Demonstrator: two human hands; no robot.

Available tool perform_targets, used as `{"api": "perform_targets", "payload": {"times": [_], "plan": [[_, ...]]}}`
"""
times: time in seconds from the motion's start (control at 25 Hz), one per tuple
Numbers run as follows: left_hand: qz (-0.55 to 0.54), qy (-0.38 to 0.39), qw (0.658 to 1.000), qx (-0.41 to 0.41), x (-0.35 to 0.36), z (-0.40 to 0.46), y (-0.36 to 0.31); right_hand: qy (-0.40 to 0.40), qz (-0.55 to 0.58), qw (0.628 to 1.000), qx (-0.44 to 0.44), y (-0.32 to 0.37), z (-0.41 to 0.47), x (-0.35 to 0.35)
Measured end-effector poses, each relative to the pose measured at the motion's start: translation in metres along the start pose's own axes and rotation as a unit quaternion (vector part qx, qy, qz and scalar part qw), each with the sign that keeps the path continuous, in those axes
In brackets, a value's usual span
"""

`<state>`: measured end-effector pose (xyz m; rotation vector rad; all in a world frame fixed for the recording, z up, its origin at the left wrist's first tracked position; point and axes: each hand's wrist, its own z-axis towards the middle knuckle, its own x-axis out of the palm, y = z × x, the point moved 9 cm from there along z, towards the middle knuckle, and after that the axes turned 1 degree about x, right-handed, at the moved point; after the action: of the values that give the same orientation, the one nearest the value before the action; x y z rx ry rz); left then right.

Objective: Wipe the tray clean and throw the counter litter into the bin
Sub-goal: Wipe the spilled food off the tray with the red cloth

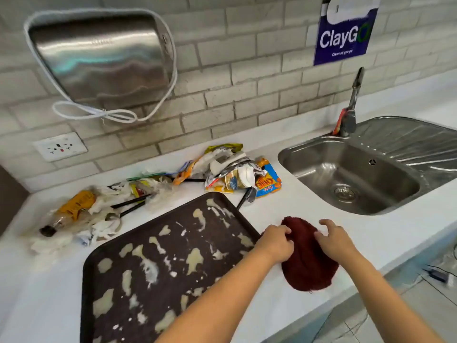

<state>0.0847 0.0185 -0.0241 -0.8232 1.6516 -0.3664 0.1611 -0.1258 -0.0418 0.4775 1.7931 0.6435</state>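
Lying smeared, tray (pixel 138 246) long axis running near-left to far-right, both hands on cloth (pixel 306 263)

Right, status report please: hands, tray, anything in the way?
Left hand gripping red cloth, right hand touching it, fingers curled. Tray unwiped, smeared all over. Litter on counter behind tray; no bin seen.
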Motion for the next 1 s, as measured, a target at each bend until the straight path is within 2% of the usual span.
{"api": "perform_targets", "payload": {"times": [0.16,0.36,0.52,0.68,0.76,0.88,1.0], "plan": [[-0.007,-0.02,0.999,-0.029,0.012,0.0,0.0,-0.012,0.064,0.998,0.016,-0.014,-0.005,0.003],[-0.003,-0.028,0.995,-0.096,0.024,-0.002,0.003,0.01,0.074,0.997,-0.003,-0.017,-0.011,0.012],[0.022,-0.018,0.989,-0.142,0.026,-0.006,-0.002,0.068,0.085,0.994,0.004,-0.015,-0.013,0.014],[-0.034,-0.024,0.989,-0.142,0.024,-0.02,0.001,0.144,0.082,0.986,0.021,-0.012,-0.019,0.017],[-0.078,-0.052,0.988,-0.124,0.014,-0.033,0.001,0.183,0.186,0.965,0.025,-0.003,-0.028,0.019],[-0.132,-0.125,0.979,-0.091,-0.021,-0.057,0.004,0.262,0.387,0.884,0.01,0.035,-0.048,0.024],[-0.234,-0.182,0.951,-0.09,-0.062,-0.078,0.022,0.306,0.44,0.844,-0.018,0.084,-0.064,0.026]]}}
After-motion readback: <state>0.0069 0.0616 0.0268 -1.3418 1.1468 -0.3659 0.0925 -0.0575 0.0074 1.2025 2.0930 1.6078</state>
